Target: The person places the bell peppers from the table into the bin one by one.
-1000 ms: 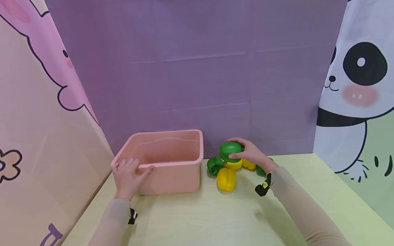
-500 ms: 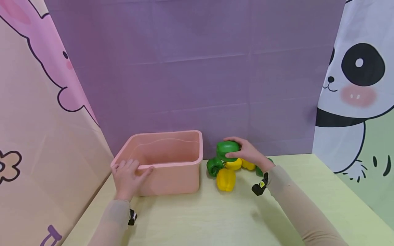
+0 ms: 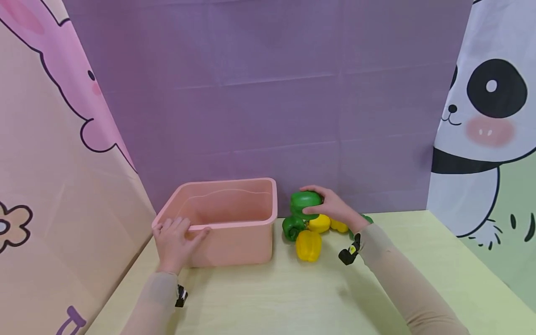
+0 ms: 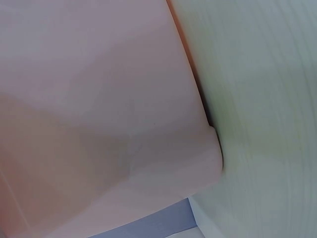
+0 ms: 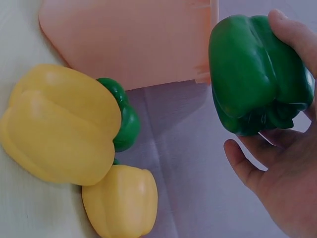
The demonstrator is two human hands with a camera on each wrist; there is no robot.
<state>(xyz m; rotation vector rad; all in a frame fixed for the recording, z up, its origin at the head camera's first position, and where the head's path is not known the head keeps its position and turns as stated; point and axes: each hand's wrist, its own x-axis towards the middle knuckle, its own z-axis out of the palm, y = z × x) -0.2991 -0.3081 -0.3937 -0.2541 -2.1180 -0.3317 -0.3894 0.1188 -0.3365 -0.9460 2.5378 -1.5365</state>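
Shifted slightly left, a glossy, lobed green pepper (image 3: 304, 203) is gripped by the right hand (image 3: 335, 205), fingers curved round it, near ridged yellow peppers (image 3: 309, 245); the left hand (image 3: 172, 243) curls fingers over the smooth pink bin (image 3: 240, 249).

At 12 o'clock in the head view stands a purple sheet (image 3: 268, 102), which has straight creases. Between 2 and 3 o'clock is a printed panda (image 3: 485, 130), black and white. At 10 o'clock is a pink animal (image 3: 70, 75) with black outline, and close to 9 a flower (image 3: 16, 228), cut by the view's edge. The pale table (image 3: 268, 302) lies at 6 o'clock.
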